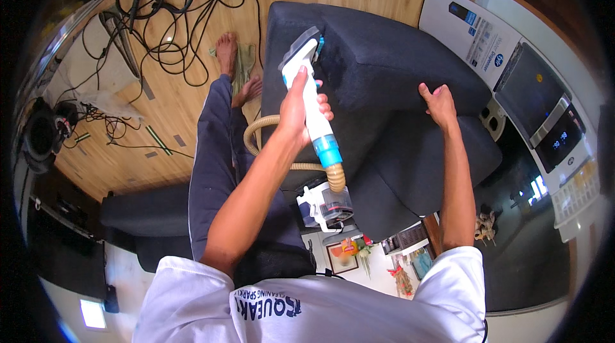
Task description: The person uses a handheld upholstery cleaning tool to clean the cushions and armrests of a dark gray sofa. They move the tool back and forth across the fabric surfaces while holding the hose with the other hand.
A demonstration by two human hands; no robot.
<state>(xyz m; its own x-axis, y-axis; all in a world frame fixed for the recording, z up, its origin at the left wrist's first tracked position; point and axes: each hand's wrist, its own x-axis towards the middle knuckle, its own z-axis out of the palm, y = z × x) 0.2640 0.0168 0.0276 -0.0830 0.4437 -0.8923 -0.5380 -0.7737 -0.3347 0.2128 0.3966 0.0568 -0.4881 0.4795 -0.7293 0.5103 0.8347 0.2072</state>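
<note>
My left hand [300,107] grips the white handle of an upholstery cleaner's nozzle [314,98], thumb lying along it. The nozzle's clear-edged head points away from me over a dark grey fabric sofa [403,55]; whether it touches the fabric cannot be told. From the handle's blue collar runs a beige ribbed hose [335,177]. The white cleaner unit [326,206] with a clear tank is close to my legs. My right hand [438,103] holds nothing, thumb apart from the fingers, at the sofa's right part. Near the nozzle head the fabric has a darker patch [336,59].
Black cables [192,16] lie tangled on the wooden floor at upper left. A green cloth [245,64] lies under my feet. A water dispenser [533,98] stands at right, close to the sofa. Another dark sofa [144,218] is at lower left, and a framed picture [342,255] below.
</note>
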